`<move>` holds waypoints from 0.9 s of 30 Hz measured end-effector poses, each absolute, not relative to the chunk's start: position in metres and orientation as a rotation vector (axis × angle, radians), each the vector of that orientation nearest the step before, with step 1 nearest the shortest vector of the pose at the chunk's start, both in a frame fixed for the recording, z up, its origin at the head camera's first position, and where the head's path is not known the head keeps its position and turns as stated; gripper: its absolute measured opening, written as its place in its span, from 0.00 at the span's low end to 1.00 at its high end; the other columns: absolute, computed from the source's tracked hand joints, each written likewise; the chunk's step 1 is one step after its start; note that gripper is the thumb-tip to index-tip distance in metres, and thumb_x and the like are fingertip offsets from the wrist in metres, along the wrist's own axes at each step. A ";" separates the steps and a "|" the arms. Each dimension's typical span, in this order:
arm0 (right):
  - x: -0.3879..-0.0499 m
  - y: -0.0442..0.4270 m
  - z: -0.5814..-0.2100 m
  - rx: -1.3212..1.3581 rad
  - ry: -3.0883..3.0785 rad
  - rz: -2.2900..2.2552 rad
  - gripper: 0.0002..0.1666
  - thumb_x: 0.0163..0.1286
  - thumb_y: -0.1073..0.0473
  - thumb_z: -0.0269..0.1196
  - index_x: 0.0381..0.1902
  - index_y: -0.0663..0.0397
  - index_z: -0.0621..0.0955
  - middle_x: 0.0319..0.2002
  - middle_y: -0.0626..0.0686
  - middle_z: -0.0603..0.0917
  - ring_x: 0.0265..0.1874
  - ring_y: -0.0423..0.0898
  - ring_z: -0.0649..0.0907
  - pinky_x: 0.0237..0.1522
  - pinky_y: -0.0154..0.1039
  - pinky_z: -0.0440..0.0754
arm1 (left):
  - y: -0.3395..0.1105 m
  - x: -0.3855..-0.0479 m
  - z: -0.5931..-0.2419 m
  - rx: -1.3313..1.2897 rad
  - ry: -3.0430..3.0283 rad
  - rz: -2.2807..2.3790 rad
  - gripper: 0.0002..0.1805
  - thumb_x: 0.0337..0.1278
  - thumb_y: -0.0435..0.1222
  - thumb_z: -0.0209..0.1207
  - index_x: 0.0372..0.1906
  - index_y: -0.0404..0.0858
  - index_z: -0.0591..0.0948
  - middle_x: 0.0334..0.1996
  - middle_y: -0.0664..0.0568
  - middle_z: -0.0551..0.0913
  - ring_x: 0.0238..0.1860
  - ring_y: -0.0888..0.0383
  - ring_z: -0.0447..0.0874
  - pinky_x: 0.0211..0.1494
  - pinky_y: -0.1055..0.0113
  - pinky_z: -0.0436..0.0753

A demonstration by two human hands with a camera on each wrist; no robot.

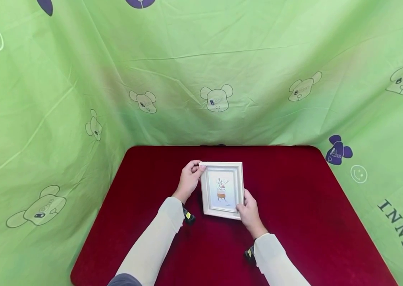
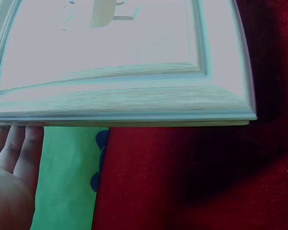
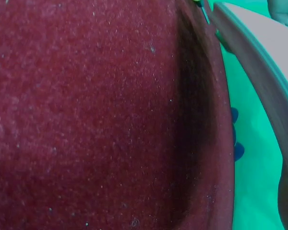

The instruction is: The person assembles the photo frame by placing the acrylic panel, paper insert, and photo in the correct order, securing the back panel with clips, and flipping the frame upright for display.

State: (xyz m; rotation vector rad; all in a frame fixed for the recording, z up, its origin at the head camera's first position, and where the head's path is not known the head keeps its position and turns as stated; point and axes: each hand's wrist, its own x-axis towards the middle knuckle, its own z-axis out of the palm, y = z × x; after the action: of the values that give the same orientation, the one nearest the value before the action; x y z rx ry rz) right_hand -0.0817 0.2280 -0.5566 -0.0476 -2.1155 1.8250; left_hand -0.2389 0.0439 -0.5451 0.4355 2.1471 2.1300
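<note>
A picture frame point(image 1: 206, 190) with a pale wood-look border is held above the table, its front facing up toward the head camera. Inside it is a print of a plant in an orange-brown pot on legs. My left hand point(image 1: 189, 179) pinches the upper left corner, thumb on the front. On the lower right side, my right hand point(image 1: 250, 212) grips the border, thumb over the front and the other fingers mostly hidden. The left wrist view gives a close look at the border point(image 2: 125, 100) beside the left hand point(image 2: 12, 191). Only the frame's edge point(image 3: 259, 62) appears in the right wrist view.
A dark red table point(image 1: 294, 178) with rounded corners lies under both hands. Green cloth point(image 1: 172, 127) printed with bear heads hangs behind it and at both sides. Dark bands with yellow marks point(image 1: 188, 215) sit at the wrists. The frame casts a shadow point(image 2: 221, 163) on the table.
</note>
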 end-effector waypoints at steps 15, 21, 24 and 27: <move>-0.085 0.240 -0.552 0.032 -2.174 1.971 0.23 0.65 0.79 0.54 0.58 0.81 0.69 0.49 0.76 0.78 0.47 0.56 0.82 0.43 0.35 0.80 | 0.038 -0.229 -0.531 0.435 2.211 2.094 0.16 0.63 0.39 0.63 0.48 0.33 0.77 0.35 0.44 0.86 0.30 0.59 0.82 0.31 0.68 0.80; -0.091 0.250 -0.559 0.012 -2.102 2.105 0.22 0.81 0.63 0.41 0.58 0.80 0.69 0.45 0.75 0.80 0.38 0.47 0.83 0.37 0.38 0.82 | 0.037 -0.223 -0.525 0.466 2.273 2.064 0.16 0.62 0.39 0.64 0.48 0.34 0.77 0.35 0.44 0.86 0.32 0.59 0.82 0.32 0.68 0.79; -0.098 0.256 -0.566 -0.063 -2.059 2.250 0.33 0.83 0.53 0.29 0.60 0.78 0.68 0.43 0.69 0.81 0.35 0.45 0.83 0.35 0.40 0.81 | 0.038 -0.219 -0.523 0.498 2.313 2.055 0.16 0.62 0.39 0.64 0.49 0.33 0.77 0.35 0.44 0.86 0.33 0.59 0.83 0.34 0.68 0.80; -0.106 0.260 -0.570 -0.133 -2.058 2.351 0.44 0.80 0.41 0.23 0.62 0.77 0.67 0.43 0.67 0.82 0.36 0.46 0.83 0.37 0.43 0.82 | 0.039 -0.216 -0.522 0.533 2.328 2.072 0.16 0.62 0.38 0.64 0.48 0.32 0.77 0.36 0.43 0.86 0.35 0.57 0.83 0.37 0.66 0.81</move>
State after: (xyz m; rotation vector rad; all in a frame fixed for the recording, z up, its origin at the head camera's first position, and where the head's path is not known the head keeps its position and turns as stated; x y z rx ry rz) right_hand -0.1062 0.2604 -0.5703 -0.1330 -2.0578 2.3508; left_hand -0.2159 0.0388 -0.5216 0.5334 2.3276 2.0724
